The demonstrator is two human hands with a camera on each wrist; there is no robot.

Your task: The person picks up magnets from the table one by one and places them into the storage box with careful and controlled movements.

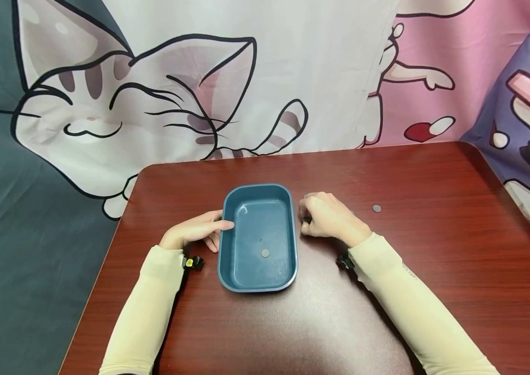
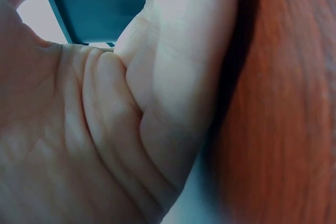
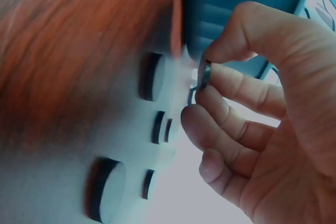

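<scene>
A blue rectangular plastic box (image 1: pixel 257 290) with rounded corners stands on the table, and one small grey disc (image 1: pixel 265 253) lies on its floor. My left hand (image 1: pixel 196 229) grips the box's left wall, thumb over the rim and the other fingers outside. Just right of the box, my right hand (image 1: pixel 330 216) pinches another thin grey disc (image 3: pixel 204 74) between thumb and fingertips; the head view does not show this disc clearly. Several similar discs (image 3: pixel 113 190) with dark edges rest on the tabletop near the right hand, mostly hidden by it in the head view.
The reddish-brown wooden table (image 1: pixel 433 250) extends to both sides and toward the body. A loose grey disc (image 1: pixel 377 208) lies right of the right hand. Behind the table's far edge hangs a curtain (image 1: pixel 330 52) printed with cartoon figures.
</scene>
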